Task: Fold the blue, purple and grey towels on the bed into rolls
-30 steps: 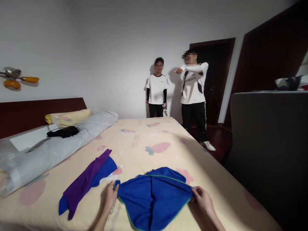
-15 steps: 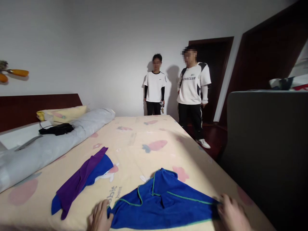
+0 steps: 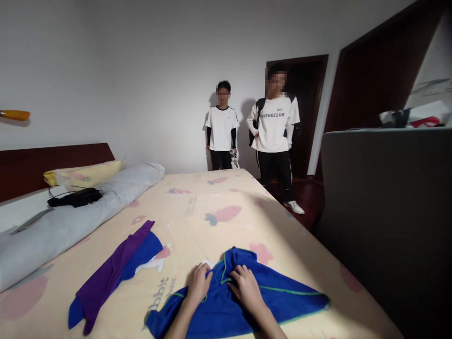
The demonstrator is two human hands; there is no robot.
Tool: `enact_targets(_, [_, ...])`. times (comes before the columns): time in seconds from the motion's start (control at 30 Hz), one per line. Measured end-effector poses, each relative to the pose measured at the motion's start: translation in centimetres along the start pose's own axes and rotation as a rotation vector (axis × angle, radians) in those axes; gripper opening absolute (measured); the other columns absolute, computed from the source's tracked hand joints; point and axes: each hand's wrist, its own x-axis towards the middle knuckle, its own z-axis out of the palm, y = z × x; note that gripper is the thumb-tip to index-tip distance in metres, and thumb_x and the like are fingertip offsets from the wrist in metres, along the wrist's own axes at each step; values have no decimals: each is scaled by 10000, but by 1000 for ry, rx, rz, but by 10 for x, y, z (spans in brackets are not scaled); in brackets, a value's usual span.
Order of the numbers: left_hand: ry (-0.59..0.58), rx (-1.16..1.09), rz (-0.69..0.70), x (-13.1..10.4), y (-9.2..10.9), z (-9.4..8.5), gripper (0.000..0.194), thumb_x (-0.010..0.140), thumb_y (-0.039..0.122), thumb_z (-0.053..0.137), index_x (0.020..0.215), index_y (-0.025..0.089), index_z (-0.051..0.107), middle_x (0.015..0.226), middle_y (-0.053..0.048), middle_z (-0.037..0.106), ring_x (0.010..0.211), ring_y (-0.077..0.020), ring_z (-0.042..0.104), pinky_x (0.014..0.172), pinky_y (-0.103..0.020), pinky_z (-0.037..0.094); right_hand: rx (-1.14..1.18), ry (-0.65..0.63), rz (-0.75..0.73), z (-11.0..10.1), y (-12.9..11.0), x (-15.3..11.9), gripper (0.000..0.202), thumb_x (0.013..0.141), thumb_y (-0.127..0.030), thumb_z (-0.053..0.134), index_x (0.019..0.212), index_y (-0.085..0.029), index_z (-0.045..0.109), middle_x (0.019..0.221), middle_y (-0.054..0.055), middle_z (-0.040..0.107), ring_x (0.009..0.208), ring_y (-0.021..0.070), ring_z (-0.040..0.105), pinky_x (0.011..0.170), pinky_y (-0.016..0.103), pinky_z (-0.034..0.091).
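A blue cloth with green stitched edging (image 3: 289,287) lies crumpled and spread out at the near side of the bed. My left hand (image 3: 199,283) is at its upper left edge, fingers bent together and closed on the fabric. Close beside it, my right hand (image 3: 245,286) rests near the raised folds in the middle, its fingers curled into the fabric. The cloth's right corner lies flat and untouched. To the left, a folded purple and blue cloth (image 3: 115,273) lies apart from both hands.
The bed (image 3: 190,207) has a cream sheet with printed fruit and rabbits. A grey rolled quilt (image 3: 116,193), black item (image 3: 76,197) and yellow pillow (image 3: 84,173) are at left. Two people (image 3: 223,129) stand beyond the bed. A dark grey panel (image 3: 381,197) rises at right.
Both my hands have left the cloth's two lower side corners and come inward to its middle and upper edge. The left corner is now bunched. The view has shifted slightly.
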Motion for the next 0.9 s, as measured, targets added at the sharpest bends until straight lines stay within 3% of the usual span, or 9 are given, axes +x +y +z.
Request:
enact_targets(0.13, [21,-39,-10,2,-25,-11,173,901,199,461,854,223,626,900,-47,686,908,-194,643,806,-266,441,314,-25,-14,-8,19,8,237,867,-301,492,835,-222,713,899,62,683,887,221,602,890,345,413])
enact_targets(0.23, [73,-76,-54,7,-51,-22,161,894,213,459,802,224,591,841,-38,676,866,-195,643,787,-269,442,492,-14,71,-11,38,21,218,793,-327,524,708,-193,673,730,33,671,728,195,596,719,295,431])
enact_targets(0.37, [116,-154,-98,18,-85,-34,141,856,223,469,731,228,534,764,-14,657,785,-178,641,740,-252,460,520,69,221,-21,74,39,277,749,-408,475,591,-197,561,556,5,585,580,176,550,569,275,395])
enact_targets(0.5, [167,-255,-132,30,-111,-51,164,814,323,496,676,234,502,718,-15,643,750,-193,640,728,-271,489,505,189,394,-47,116,46,295,737,-445,423,588,-216,534,497,-3,555,498,172,537,525,278,384])
enact_targets(0.63, [216,-343,-145,41,-128,-76,263,718,480,586,640,234,532,672,-13,628,738,-216,623,769,-322,502,457,272,496,-83,151,48,227,679,-395,494,633,-216,625,508,3,601,501,184,567,545,283,397])
enact_targets(0.73, [206,-419,-148,50,-135,-92,358,649,580,618,640,226,570,637,-4,628,705,-215,623,728,-324,507,421,327,541,-107,171,51,202,644,-351,548,684,-216,693,615,37,677,629,218,634,609,290,421])
enact_targets(0.83, [186,-486,-171,57,-140,-103,457,585,661,635,646,209,616,628,-9,647,699,-220,632,694,-320,505,396,382,594,-121,187,52,189,631,-364,607,672,-211,710,720,87,714,779,263,663,659,307,431])
enact_targets(0.9, [186,-519,-203,61,-145,-107,515,549,697,639,663,195,647,647,-24,671,719,-231,643,699,-325,506,414,392,628,-124,194,52,186,625,-373,634,645,-202,705,706,98,714,745,260,663,631,309,433])
